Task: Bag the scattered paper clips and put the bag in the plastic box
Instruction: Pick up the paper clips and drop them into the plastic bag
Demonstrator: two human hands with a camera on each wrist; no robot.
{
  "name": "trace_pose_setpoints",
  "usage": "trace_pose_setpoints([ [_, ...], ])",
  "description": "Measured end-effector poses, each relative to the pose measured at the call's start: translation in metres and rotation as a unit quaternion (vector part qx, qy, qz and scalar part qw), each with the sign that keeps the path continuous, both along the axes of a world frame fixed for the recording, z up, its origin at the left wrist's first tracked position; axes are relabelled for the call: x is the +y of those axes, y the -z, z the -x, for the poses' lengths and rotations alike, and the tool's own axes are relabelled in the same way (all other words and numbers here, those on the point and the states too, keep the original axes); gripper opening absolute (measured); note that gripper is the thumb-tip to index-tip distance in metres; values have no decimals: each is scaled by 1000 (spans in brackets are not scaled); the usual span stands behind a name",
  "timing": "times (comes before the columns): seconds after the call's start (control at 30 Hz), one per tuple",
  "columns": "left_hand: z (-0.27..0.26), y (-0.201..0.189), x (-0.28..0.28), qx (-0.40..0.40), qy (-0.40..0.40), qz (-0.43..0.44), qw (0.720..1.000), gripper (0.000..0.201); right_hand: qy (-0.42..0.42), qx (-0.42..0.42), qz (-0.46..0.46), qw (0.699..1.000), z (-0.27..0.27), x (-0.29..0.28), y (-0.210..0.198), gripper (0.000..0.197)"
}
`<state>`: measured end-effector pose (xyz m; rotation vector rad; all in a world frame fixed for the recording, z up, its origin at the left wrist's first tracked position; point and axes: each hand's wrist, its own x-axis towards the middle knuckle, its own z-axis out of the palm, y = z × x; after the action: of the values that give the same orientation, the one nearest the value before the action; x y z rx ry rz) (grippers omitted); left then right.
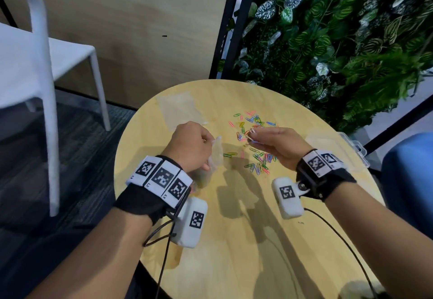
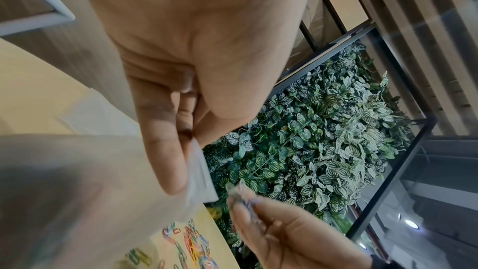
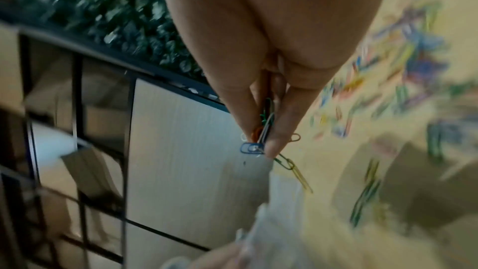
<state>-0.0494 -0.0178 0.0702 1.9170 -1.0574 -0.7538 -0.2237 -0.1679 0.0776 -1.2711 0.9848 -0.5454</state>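
My left hand [image 1: 194, 145] pinches the top edge of a clear plastic bag [image 1: 216, 156] that hangs down over the table; the bag's rim [image 2: 204, 179] shows under my fingers [image 2: 165, 150]. My right hand [image 1: 269, 138] pinches a small bunch of coloured paper clips [image 3: 261, 136] just right of the bag's mouth, above the table. Many coloured paper clips [image 1: 254, 123] lie scattered on the round wooden table [image 1: 234, 240], with another cluster [image 1: 260, 163] under my right hand. The clear plastic box [image 1: 337, 149] sits at the table's right edge.
A second clear bag [image 1: 180, 109] lies flat at the table's far left. A white chair [image 1: 35, 64] stands to the left, a wall of green foliage [image 1: 339, 41] behind the table, and a blue seat [image 1: 410, 172] at the right.
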Motion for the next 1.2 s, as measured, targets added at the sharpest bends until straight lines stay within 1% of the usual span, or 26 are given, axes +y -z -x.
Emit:
trace_pose_setpoints([
  [0.03, 1, 0, -1, 1, -2, 3, 1000, 23, -14, -43, -47, 998, -5, 9, -5, 19],
  [0.1, 4, -1, -1, 2, -5, 8, 1000, 23, -37, -91, -124, 987, -14, 23, -8, 20],
  [0.2, 7, -2, -1, 8, -2, 22, 1000, 21, -56, -98, -197, 974, -24, 42, 4, 15],
  [0.3, 9, -4, -1, 12, -1, 34, 999, 21, -56, -66, -188, 978, -34, 56, 18, 17],
  [0.37, 9, -3, -1, 16, -5, 34, 999, 19, -56, -55, -179, 981, -38, 61, 16, 18],
  [0.43, 8, -2, -2, 14, -9, 32, 999, 18, -78, -43, -162, 983, -42, 62, 9, 24],
  [0.5, 7, -3, -2, 17, -10, 33, 999, 17, -89, -10, -116, 989, -45, 62, 3, 27],
  [0.53, 7, -4, -2, 23, -10, 34, 999, 16, -90, 15, -72, 993, -46, 63, 3, 25],
  [0.57, 6, -4, -1, 30, -11, 35, 999, 15, -99, 51, 2, 994, -47, 62, 4, 23],
  [0.6, 5, -5, -1, 35, -12, 35, 999, 15, -118, 105, 101, 982, -47, 61, 6, 20],
  [0.63, 4, -6, 1, 37, -12, 36, 999, 15, -146, 169, 211, 952, -47, 61, 7, 16],
  [0.67, 3, -6, 2, 35, -11, 35, 999, 15, -180, 221, 306, 908, -48, 62, 7, 14],
  [0.7, 2, -7, 3, 32, -12, 36, 999, 15, -214, 251, 368, 870, -49, 63, 7, 14],
  [0.73, 0, -7, 5, 27, -15, 36, 999, 15, -237, 254, 393, 852, -50, 64, 6, 15],
  [0.77, -2, -7, 6, 21, -22, 38, 999, 16, -244, 235, 398, 853, -50, 63, 3, 17],
  [0.8, -5, -6, 7, 13, -31, 40, 999, 16, -234, 206, 388, 867, -50, 60, 1, 20],
  [0.83, -9, -7, 9, 3, -40, 41, 998, 15, -210, 178, 372, 886, -49, 55, -1, 24],
  [0.87, -13, -7, 10, -9, -48, 44, 998, 16, -179, 166, 366, 898, -48, 48, -2, 28],
  [0.9, -17, -7, 12, -19, -55, 47, 997, 16, -156, 180, 383, 892, -46, 40, -1, 30],
  [0.93, -21, -7, 13, -24, -62, 51, 997, 17, -154, 218, 419, 868, -45, 32, 2, 31],
  [0.97, -25, -6, 14, -26, -68, 54, 996, 18, -181, 265, 452, 832, -44, 26, 8, 31],
  [1.0, -27, -6, 15, -25, -73, 55, 995, 18, -230, 314, 474, 790, -44, 23, 17, 33],
  [1.07, -30, -6, 16, -24, -77, 56, 995, 18, -350, 399, 488, 693, -45, 26, 43, 49],
  [1.13, -30, -7, 16, -26, -78, 55, 995, 18, -431, 459, 510, 586, -41, 33, 70, 61],
  [1.17, -30, -8, 16, -28, -77, 54, 995, 18, -448, 467, 525, 553, -37, 33, 81, 63],
  [1.2, -29, -8, 15, -31, -75, 53, 995, 18, -448, 470, 532, 543, -32, 30, 87, 62],
])
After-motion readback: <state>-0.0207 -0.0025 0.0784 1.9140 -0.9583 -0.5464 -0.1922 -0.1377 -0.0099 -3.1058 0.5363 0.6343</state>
